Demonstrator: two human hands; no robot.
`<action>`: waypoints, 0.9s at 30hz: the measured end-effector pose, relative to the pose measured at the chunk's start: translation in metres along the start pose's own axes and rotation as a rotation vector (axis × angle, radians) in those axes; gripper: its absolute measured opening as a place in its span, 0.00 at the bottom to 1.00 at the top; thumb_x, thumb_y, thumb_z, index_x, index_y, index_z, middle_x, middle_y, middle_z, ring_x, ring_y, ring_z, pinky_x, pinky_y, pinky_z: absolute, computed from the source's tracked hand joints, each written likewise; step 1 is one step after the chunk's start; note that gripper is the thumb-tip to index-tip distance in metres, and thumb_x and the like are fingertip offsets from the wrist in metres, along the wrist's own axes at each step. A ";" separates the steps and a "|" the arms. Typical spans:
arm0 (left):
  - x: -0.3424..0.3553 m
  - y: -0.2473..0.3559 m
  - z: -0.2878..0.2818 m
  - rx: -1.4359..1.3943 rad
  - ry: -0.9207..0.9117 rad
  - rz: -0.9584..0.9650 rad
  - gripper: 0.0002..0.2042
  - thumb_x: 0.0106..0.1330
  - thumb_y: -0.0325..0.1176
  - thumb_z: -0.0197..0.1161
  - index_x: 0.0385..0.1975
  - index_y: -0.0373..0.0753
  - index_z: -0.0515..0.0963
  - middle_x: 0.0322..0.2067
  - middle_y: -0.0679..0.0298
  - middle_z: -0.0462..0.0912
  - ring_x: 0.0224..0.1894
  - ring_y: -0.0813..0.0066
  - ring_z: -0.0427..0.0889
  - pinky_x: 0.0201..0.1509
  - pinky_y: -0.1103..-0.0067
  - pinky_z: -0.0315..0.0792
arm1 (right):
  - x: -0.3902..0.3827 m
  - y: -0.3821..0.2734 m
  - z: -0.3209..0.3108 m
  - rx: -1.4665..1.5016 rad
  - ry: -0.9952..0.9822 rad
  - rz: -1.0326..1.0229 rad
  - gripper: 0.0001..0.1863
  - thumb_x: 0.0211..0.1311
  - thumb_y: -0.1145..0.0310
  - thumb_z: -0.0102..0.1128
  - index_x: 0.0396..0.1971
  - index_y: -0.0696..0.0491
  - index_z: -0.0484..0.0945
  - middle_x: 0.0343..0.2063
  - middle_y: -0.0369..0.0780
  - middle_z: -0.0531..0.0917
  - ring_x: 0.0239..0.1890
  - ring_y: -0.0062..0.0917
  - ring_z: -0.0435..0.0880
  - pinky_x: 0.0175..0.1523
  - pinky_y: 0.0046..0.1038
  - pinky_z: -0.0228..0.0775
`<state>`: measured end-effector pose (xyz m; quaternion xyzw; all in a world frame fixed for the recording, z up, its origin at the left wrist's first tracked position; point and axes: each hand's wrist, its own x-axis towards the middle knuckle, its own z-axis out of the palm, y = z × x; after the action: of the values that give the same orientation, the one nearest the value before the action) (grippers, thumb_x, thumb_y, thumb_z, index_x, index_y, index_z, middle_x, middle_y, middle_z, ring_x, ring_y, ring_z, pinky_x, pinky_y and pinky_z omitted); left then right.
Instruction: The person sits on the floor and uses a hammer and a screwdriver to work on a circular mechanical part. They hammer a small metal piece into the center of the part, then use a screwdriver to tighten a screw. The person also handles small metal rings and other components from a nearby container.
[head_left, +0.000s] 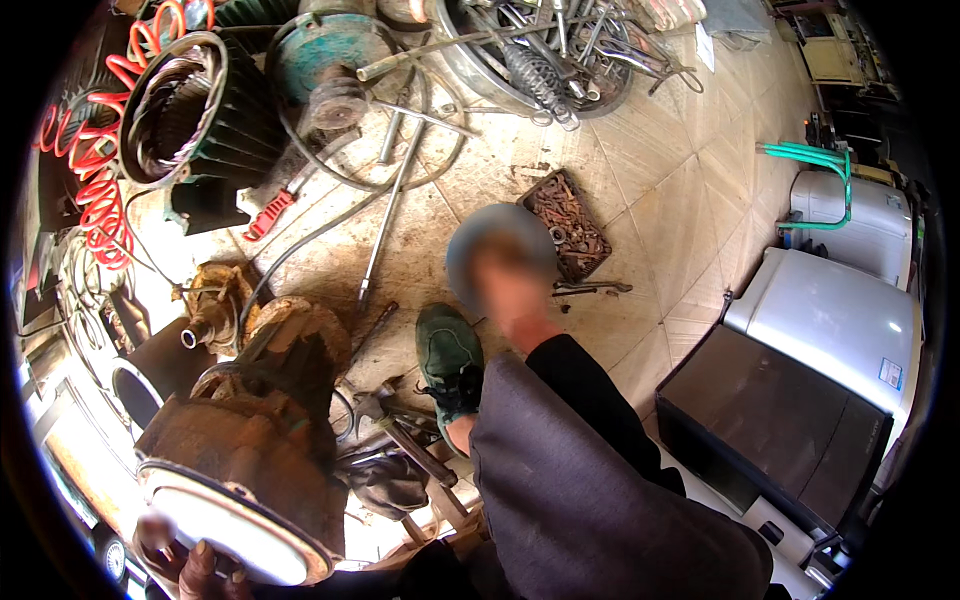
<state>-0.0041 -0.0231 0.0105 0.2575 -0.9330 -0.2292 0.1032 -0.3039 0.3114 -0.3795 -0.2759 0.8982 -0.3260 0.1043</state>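
Low at the left, my left hand (205,578) has its fingers closed over the rim of a rusty cast-metal housing (245,425). This housing lies on its side, its round flanged end lit bright white. My right hand (515,300) reaches out from a black sleeve over the floor. A round blur covers its fingers, so their shape and anything in them are hidden. Just beyond it is a dark, shallow tray (598,270) full of rusty bolts (568,222). A couple of small metal tools (595,288) lie beside the tray's near edge.
A green shoe (447,360) stands on the tiled floor. A large pan (480,75) of tools and a finned motor casing (235,120) are farther off, with a red coiled hose (100,200) at left. A hammer (385,405) lies near the housing; a dark box (770,415) stands right.
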 end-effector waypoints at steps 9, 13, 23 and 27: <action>0.028 0.026 -0.006 -0.126 -0.049 -0.101 0.21 0.42 0.21 0.75 0.41 0.41 0.88 0.53 0.49 0.77 0.54 0.51 0.77 0.57 0.60 0.74 | 0.051 -0.068 -0.088 0.355 -0.182 0.224 0.05 0.65 0.77 0.66 0.39 0.57 0.83 0.30 0.36 0.84 0.30 0.22 0.80 0.36 0.30 0.72; 0.026 0.021 -0.004 -0.199 0.034 -0.039 0.21 0.45 0.22 0.79 0.43 0.42 0.90 0.51 0.55 0.79 0.55 0.56 0.75 0.62 0.63 0.70 | 0.109 -0.182 -0.206 0.489 -0.222 0.188 0.01 0.67 0.79 0.66 0.36 0.58 0.84 0.28 0.30 0.84 0.31 0.12 0.77 0.38 0.21 0.71; 0.004 -0.010 0.005 -0.398 0.150 -0.040 0.23 0.48 0.29 0.82 0.48 0.42 0.88 0.53 0.57 0.80 0.58 0.54 0.73 0.65 0.63 0.70 | 0.055 -0.504 -0.319 0.178 -0.373 -0.323 0.04 0.66 0.75 0.67 0.37 0.59 0.87 0.28 0.32 0.85 0.31 0.11 0.77 0.36 0.19 0.69; 0.014 -0.004 0.011 -0.463 0.119 0.015 0.27 0.47 0.30 0.82 0.52 0.42 0.86 0.56 0.57 0.80 0.60 0.52 0.72 0.68 0.62 0.67 | 0.041 -0.481 -0.262 0.282 -0.482 -0.331 0.09 0.68 0.73 0.65 0.39 0.64 0.86 0.28 0.40 0.88 0.32 0.16 0.81 0.38 0.24 0.74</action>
<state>-0.0178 -0.0293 0.0000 0.2328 -0.8499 -0.4206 0.2158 -0.2279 0.1212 0.1306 -0.4702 0.7366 -0.3850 0.2969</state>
